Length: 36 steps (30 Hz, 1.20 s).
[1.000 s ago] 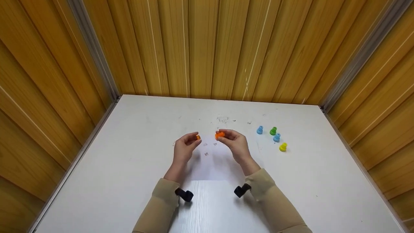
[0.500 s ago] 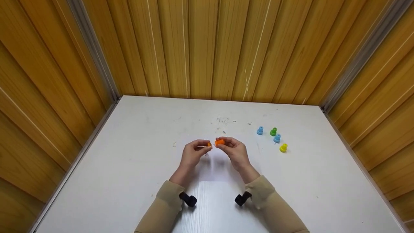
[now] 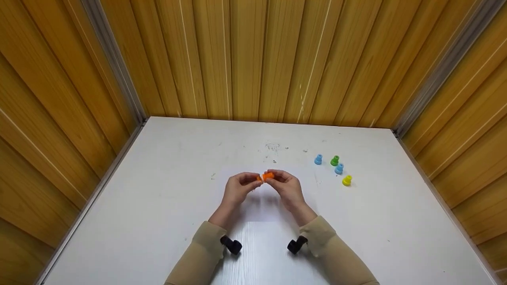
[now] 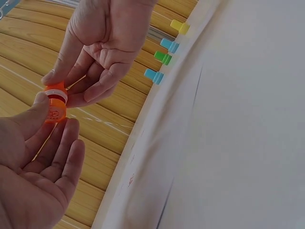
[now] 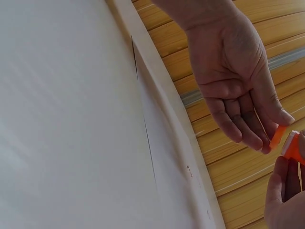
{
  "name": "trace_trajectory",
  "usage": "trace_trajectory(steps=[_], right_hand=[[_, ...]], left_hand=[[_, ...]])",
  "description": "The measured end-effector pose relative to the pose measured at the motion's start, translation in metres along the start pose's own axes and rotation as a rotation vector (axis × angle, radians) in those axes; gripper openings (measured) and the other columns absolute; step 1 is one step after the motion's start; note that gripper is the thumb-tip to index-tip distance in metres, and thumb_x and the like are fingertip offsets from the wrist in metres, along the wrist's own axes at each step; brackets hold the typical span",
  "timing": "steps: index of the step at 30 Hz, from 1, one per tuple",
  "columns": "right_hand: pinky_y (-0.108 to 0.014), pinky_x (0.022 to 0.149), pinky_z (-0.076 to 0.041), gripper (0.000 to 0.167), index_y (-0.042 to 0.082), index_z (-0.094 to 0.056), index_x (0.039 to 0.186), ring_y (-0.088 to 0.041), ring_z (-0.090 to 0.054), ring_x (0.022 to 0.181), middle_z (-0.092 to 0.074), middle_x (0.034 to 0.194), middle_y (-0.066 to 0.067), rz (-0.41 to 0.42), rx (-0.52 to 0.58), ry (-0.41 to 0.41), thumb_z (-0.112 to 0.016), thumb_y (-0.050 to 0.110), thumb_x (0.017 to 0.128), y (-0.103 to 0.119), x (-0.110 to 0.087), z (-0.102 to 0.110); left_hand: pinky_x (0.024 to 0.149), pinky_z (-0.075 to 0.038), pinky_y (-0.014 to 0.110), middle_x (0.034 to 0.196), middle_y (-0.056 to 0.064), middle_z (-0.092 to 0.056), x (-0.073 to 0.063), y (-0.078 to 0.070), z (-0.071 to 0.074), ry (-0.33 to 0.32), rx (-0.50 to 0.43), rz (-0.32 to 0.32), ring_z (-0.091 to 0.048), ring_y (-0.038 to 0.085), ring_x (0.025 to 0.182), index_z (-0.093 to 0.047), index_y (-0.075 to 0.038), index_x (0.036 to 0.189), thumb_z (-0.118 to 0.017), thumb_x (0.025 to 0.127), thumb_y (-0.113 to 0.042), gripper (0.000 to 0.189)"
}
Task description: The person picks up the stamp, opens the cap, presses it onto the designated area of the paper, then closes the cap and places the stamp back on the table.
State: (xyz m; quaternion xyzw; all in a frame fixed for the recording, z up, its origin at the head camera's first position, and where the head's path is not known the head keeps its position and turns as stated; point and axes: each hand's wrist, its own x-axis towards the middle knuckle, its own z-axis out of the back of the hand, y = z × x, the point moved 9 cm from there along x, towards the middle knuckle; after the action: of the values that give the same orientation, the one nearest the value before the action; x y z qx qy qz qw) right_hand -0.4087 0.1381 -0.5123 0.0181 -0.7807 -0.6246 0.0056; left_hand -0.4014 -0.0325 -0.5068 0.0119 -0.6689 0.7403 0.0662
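Thumb and fingertips of my left hand (image 3: pixel 237 189) pinch a small orange cap (image 4: pixel 56 110) with a print on its end. Opposite it, my right hand (image 3: pixel 288 189) holds an orange toy stamp (image 3: pixel 268 175) by its body. The stamp's white rim (image 5: pixel 291 138) faces the cap, with a narrow gap between them in the right wrist view. Both hands are raised over a white sheet of paper (image 3: pixel 263 213); the forearms and hands cover part of it.
Right of the hands stand a blue stamp (image 3: pixel 318 159), a green stamp (image 3: pixel 335 160), a second blue stamp (image 3: pixel 339 169) and a yellow stamp (image 3: pixel 347 181). Small dark marks (image 3: pixel 272 147) dot the white table (image 3: pixel 138 198). Wood-patterned walls (image 3: pixel 245 59) enclose the back and sides.
The left hand has moved right with the cap, closing most of the distance to the stamp. The right hand has come slightly nearer the body, still holding the stamp.
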Motion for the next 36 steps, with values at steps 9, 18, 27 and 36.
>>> trace_trajectory(steps=[9,18,27,36], right_hand=[[-0.023,0.088,-0.062,0.033,-0.01,-0.07,0.119,-0.013,-0.073,0.096,-0.078,0.104,-0.004,-0.01,0.018,0.016,-0.076,-0.009,0.087,-0.004,0.001,-0.002],[-0.02,0.086,-0.061,0.032,-0.011,-0.069,0.119,-0.011,-0.072,0.096,-0.078,0.105,-0.005,-0.021,0.005,0.006,-0.073,-0.012,0.087,-0.006,-0.001,-0.002],[-0.021,0.088,-0.062,0.032,-0.007,-0.071,0.118,-0.013,-0.072,0.098,-0.078,0.107,-0.005,-0.014,-0.025,-0.001,-0.077,-0.007,0.086,-0.01,-0.002,-0.001],[-0.02,0.087,-0.061,0.035,-0.008,-0.069,0.122,-0.011,-0.072,0.098,-0.077,0.11,-0.007,-0.021,-0.037,-0.013,-0.076,-0.005,0.088,-0.009,-0.001,0.0]], left_hand=[[0.085,-0.064,0.03,0.109,0.015,-0.078,0.0,-0.001,-0.002,0.007,0.0,-0.016,-0.076,0.021,0.096,-0.077,-0.001,0.111,-0.083,0.088,-0.018,0.029],[0.084,-0.064,0.028,0.111,0.017,-0.077,-0.001,-0.003,-0.004,0.004,-0.002,-0.032,-0.076,0.022,0.096,-0.076,0.001,0.112,-0.081,0.089,-0.015,0.028],[0.086,-0.064,0.029,0.109,0.015,-0.078,-0.003,-0.003,-0.004,-0.012,0.025,-0.017,-0.075,0.021,0.097,-0.077,-0.002,0.11,-0.082,0.088,-0.016,0.027],[0.085,-0.063,0.027,0.11,0.012,-0.077,-0.003,-0.003,-0.006,0.0,0.057,-0.009,-0.073,0.017,0.095,-0.076,-0.004,0.114,-0.082,0.088,-0.019,0.031]])
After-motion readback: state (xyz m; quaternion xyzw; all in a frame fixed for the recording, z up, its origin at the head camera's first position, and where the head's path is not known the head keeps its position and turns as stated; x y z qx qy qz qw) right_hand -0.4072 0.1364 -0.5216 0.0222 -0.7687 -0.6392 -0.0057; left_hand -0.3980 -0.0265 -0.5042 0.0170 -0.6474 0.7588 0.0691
